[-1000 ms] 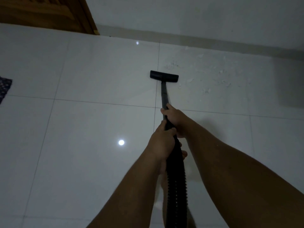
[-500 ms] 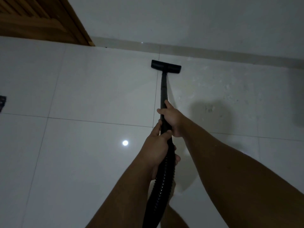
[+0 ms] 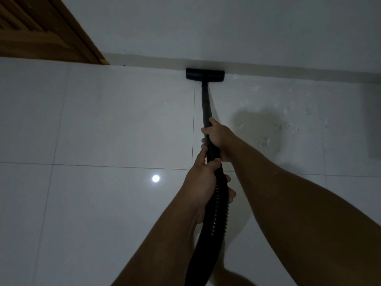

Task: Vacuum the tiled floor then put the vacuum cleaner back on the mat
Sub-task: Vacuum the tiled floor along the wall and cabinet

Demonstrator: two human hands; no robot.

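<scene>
The black vacuum wand (image 3: 206, 106) is gripped by both hands. The right hand (image 3: 221, 139) is wrapped around the rigid tube further forward, thumb laid along it; the left hand (image 3: 203, 183) is closed around the top of the ribbed hose (image 3: 217, 209) just behind, the two hands nearly touching. From the left hand the hose is seen to drop toward the bottom edge of the view.

Compared with half a second earlier, the wand has been pushed forward: the floor nozzle (image 3: 204, 74), then short of the wall, is now pressed against the skirting (image 3: 288, 74) at the far edge of the tiled floor (image 3: 103, 131). The grip of both hands is unchanged.

Pale dust specks (image 3: 263, 141) are scattered on the tile to the right of the wand, unswept. A wooden door (image 3: 41, 29) is seen at the far left corner of the floor, and a round light reflection (image 3: 155, 178) lies on the tile left of the hands.
</scene>
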